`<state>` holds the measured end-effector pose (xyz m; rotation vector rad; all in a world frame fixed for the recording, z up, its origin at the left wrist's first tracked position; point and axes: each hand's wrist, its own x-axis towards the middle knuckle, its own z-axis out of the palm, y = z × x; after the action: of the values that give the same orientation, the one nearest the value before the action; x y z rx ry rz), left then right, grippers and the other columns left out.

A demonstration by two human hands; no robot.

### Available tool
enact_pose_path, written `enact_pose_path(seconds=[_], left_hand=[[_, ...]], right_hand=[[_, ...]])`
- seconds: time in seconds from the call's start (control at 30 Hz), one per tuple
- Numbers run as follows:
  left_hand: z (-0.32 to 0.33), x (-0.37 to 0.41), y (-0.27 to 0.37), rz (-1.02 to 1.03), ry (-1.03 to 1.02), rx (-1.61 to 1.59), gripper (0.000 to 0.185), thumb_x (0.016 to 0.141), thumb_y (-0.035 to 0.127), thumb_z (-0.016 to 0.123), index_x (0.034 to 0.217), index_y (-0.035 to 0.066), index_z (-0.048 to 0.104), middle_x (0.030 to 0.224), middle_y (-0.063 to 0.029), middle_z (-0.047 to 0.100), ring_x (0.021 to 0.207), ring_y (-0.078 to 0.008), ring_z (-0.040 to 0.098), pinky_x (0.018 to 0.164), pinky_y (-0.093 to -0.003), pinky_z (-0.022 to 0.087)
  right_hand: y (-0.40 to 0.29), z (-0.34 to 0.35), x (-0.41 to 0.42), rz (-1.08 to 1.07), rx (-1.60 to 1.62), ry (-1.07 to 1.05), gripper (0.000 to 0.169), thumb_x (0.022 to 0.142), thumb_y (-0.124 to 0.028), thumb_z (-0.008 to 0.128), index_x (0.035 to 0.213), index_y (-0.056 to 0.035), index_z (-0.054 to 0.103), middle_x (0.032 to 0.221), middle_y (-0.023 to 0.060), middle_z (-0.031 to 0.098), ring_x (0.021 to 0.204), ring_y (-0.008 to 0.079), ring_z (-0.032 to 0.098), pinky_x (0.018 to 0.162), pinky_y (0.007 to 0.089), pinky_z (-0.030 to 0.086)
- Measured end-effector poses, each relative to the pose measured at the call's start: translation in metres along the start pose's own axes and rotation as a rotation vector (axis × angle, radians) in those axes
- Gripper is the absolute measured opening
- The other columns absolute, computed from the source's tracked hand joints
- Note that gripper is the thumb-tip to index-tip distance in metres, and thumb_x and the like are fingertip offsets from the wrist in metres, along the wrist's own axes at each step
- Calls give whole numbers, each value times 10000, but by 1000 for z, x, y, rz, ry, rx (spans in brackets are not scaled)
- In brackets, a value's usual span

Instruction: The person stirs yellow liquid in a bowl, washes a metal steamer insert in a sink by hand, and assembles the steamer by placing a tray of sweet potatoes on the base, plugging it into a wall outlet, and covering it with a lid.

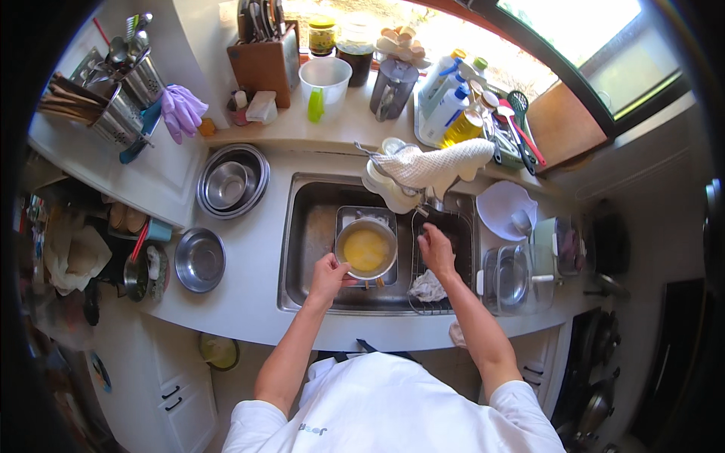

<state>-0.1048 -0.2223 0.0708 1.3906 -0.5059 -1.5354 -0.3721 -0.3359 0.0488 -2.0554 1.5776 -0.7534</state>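
My left hand [330, 277] grips the rim of a round metal bowl [342, 231] that holds a yellow liquid [366, 249]. The bowl is over a rectangular metal tray [344, 214] in the left part of the stainless steel sink [308, 226]. To the right, my right hand [437, 249] hovers over a wire rack [414, 270] near the faucet, its fingers partly curled; I see nothing in it. A crumpled white cloth [429, 287] lies on the rack below that hand. A white knitted cloth [442, 164] hangs over the faucet, hiding much of it.
Nested metal bowls [257, 187] and a single metal bowl [200, 260] stand left of the sink. A white plastic colander or bowl [498, 209] with a ladle and clear containers [512, 277] are at the right. Bottles [447, 110], a pitcher [392, 90] and a knife block [263, 68] line the back ledge.
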Motion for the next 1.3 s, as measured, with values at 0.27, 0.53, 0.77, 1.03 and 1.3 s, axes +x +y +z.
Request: enact_pose_path(seconds=[0.27,0.53,0.77,1.03,1.3], left_hand=[[-25,-21,-10,83,48,90,225,864,12,587,742,57,403,700,-42,521,601,-155,645,530,-264,593],[-42,-18,10,210,67,317,261,855,15,596,705,65,388,680,-9,466,556,-88,541,518,-256,582],[-37,-14,24,219,95,296,265,859,12,583,683,45,388,649,-13,464,545,-89,542,472,-241,553],[-35,-11,25,254,100,352,248,854,14,582,690,44,399,646,-19,471,535,-88,536,467,-241,545],[-29,-15,26,267,86,408,252,869,27,581,693,42,400,648,-17,467,553,-89,537,479,-243,551]], right_hand=[[-15,-4,-151,316,-143,-327,148,828,-187,631,832,-52,572,775,163,638,779,369,625,662,458,477],[-4,8,-187,325,-110,-281,132,769,-135,648,782,-46,550,764,142,608,765,337,606,645,439,468],[-1,5,-188,306,0,-293,182,769,-121,683,793,-30,528,791,137,565,763,326,573,661,419,454],[-1,4,-191,252,20,-256,166,779,-102,668,799,-33,518,789,140,553,758,334,565,656,419,448],[1,5,-192,259,31,-259,159,780,-112,664,805,-43,522,810,144,559,786,350,570,671,433,452]])
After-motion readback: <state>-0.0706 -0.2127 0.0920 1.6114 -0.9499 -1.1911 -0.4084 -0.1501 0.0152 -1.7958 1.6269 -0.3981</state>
